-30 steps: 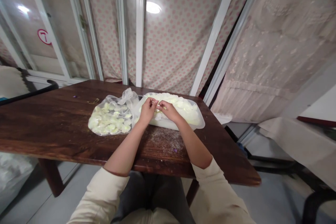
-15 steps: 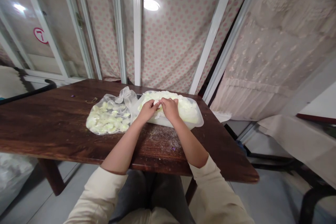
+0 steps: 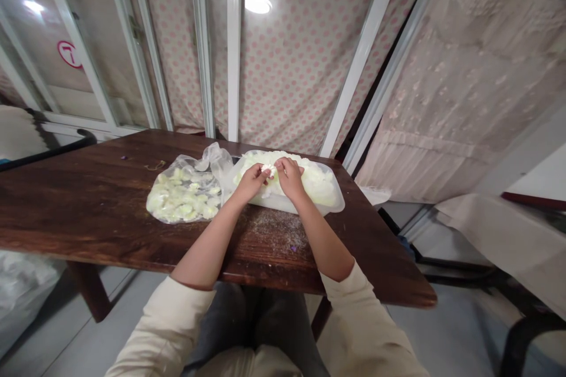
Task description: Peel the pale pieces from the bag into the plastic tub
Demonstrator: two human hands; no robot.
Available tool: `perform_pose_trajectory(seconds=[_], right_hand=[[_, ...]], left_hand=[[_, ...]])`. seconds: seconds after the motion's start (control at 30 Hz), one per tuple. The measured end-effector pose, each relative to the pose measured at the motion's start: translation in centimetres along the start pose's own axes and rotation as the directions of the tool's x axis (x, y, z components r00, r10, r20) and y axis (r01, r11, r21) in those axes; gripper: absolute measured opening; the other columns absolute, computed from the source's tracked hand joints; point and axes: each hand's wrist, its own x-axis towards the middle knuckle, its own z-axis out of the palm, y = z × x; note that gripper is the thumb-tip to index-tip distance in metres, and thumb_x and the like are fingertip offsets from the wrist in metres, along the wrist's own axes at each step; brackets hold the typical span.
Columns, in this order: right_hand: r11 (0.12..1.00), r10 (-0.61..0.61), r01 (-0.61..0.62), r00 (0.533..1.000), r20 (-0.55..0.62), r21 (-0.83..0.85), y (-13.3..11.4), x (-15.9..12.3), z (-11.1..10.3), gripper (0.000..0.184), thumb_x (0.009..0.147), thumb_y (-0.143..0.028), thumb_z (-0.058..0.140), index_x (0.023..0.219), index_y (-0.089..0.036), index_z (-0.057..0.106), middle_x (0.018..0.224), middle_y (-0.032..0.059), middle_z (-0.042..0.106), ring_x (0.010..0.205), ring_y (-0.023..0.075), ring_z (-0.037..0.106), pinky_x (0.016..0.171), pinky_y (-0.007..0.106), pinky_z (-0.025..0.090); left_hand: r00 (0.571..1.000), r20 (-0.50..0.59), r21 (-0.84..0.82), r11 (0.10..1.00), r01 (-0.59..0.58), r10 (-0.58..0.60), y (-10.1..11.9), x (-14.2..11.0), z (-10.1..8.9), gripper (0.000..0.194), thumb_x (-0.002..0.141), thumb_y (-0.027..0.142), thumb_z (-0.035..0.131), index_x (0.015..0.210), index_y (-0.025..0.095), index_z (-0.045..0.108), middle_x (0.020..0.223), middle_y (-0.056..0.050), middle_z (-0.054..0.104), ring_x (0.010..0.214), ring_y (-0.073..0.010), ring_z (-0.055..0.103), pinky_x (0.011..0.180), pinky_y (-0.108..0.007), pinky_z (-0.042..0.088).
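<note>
Pinching a small white bit (image 3: 266,169) in the left hand (image 3: 251,184) over a cloudy plastic tub (image 3: 269,203), with the right hand (image 3: 289,178) curled close beside it, fingers bent down. No telling from this view whether the right hand grips anything.

Heaped in the tub: a big soft mound of pale pieces (image 3: 313,179), white with a little green, too blurry to say what kind. Lying just left of the tub and touching it: a clear plastic bag (image 3: 181,212) holding a flat layer of green-white chunks (image 3: 181,203), with its neck bunched up near the tub. Showing this much done and left: a thin layer in the bag, a bigger heap in the tub.

Under it all, a dark brown wood desk (image 3: 88,212), shiny and scratched, with pale crumbs (image 3: 276,232) and purple specks (image 3: 293,247) in front of the tub and a thin yellow string (image 3: 154,165) off to the left.

Beyond the desk, a cloth with pink dots (image 3: 283,82) behind white posts (image 3: 233,41), and a glass door (image 3: 84,53) with a round red sign (image 3: 69,54). Down below, a gray floor (image 3: 75,330) and a white sack (image 3: 22,294) on the left.
</note>
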Motion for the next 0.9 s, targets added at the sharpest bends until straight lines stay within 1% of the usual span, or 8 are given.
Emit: perform_pose_trajectory(seconds=[0.1,0.2,0.37,0.5,0.63,0.7,0.8,0.9], right_hand=[[0.992,-0.072,0.06,0.991,0.112,0.111,-0.14,0.03,-0.04,0.028,0.087,-0.039,0.036,0.072,-0.02,0.051,0.076,-0.0017,0.058,0.083,0.013,0.051,0.075,0.026,0.026],[0.994,-0.066,0.053,0.987,0.147,0.092,-0.06,0.12,-0.01,0.029,0.088,-0.035,0.035,0.069,-0.019,0.05,0.073,-0.0023,0.058,0.078,0.012,0.051,0.073,0.026,0.026],[0.981,-0.047,0.057,0.997,0.058,-0.184,-0.37,-0.15,0.06,0.032,0.089,-0.033,0.034,0.068,-0.018,0.053,0.076,0.0012,0.061,0.081,0.0151,0.049,0.072,0.029,0.021],[0.961,0.011,-0.021,0.999,-0.038,-0.274,-0.31,-0.3,-0.05,0.033,0.09,-0.034,0.033,0.071,-0.018,0.055,0.075,0.0032,0.06,0.08,0.0164,0.049,0.072,0.03,0.02],[0.972,0.111,-0.129,0.989,-0.097,-0.198,0.2,-0.06,-0.21,0.034,0.091,-0.036,0.029,0.078,-0.019,0.056,0.08,0.0031,0.06,0.083,0.0169,0.048,0.072,0.029,0.021],[0.989,0.078,-0.085,0.995,-0.065,-0.12,0.23,0.01,-0.21,0.033,0.09,-0.037,0.028,0.082,-0.02,0.055,0.086,0.0025,0.06,0.087,0.0167,0.047,0.074,0.028,0.022],[0.999,-0.027,0.027,0.999,0.029,-0.025,-0.02,-0.01,-0.12,0.029,0.089,-0.04,0.033,0.082,-0.021,0.054,0.088,0.0007,0.059,0.09,0.0153,0.047,0.076,0.027,0.023],[0.999,-0.042,0.044,0.996,0.075,-0.016,-0.21,-0.03,-0.09,0.026,0.087,-0.038,0.037,0.077,-0.02,0.052,0.083,-0.0005,0.059,0.086,0.0141,0.048,0.075,0.027,0.023]], left_hand=[[1.0,0.027,-0.01,1.0,0.0,0.0,0.33,-0.16,0.0,0.025,0.074,0.041,0.051,0.077,0.016,0.05,0.066,0.0,0.057,0.057,-0.0101,0.051,0.057,-0.023,0.04],[0.998,0.053,-0.016,1.0,0.022,-0.021,0.45,-0.27,-0.01,0.029,0.074,0.044,0.051,0.078,0.015,0.05,0.067,-0.001,0.059,0.056,-0.0102,0.052,0.056,-0.023,0.04],[0.998,0.048,-0.012,0.999,0.042,-0.041,0.29,-0.28,0.22,0.032,0.074,0.047,0.05,0.074,0.016,0.048,0.068,-0.002,0.061,0.056,-0.0108,0.053,0.059,-0.025,0.041],[0.998,0.013,-0.033,0.998,0.061,-0.061,0.13,-0.22,0.28,0.029,0.076,0.045,0.048,0.075,0.016,0.045,0.07,-0.003,0.063,0.056,-0.0111,0.054,0.06,-0.025,0.041],[0.999,0.0,-0.064,0.997,0.053,-0.053,0.02,-0.11,0.13,0.024,0.079,0.041,0.045,0.075,0.018,0.042,0.072,-0.002,0.064,0.055,-0.0104,0.054,0.059,-0.025,0.041],[0.999,0.013,-0.064,0.997,0.044,-0.043,-0.03,-0.06,0.08,0.021,0.079,0.038,0.046,0.076,0.018,0.042,0.071,-0.002,0.064,0.055,-0.0103,0.054,0.058,-0.025,0.041],[0.999,0.032,-0.035,0.999,0.01,-0.009,-0.12,-0.03,0.05,0.021,0.079,0.038,0.046,0.078,0.017,0.044,0.07,-0.001,0.062,0.056,-0.0101,0.054,0.058,-0.024,0.041],[0.998,0.068,-0.026,1.0,-0.004,0.006,-0.16,-0.08,0.06,0.025,0.079,0.042,0.046,0.08,0.017,0.046,0.071,-0.001,0.061,0.057,-0.0098,0.054,0.06,-0.024,0.042]])
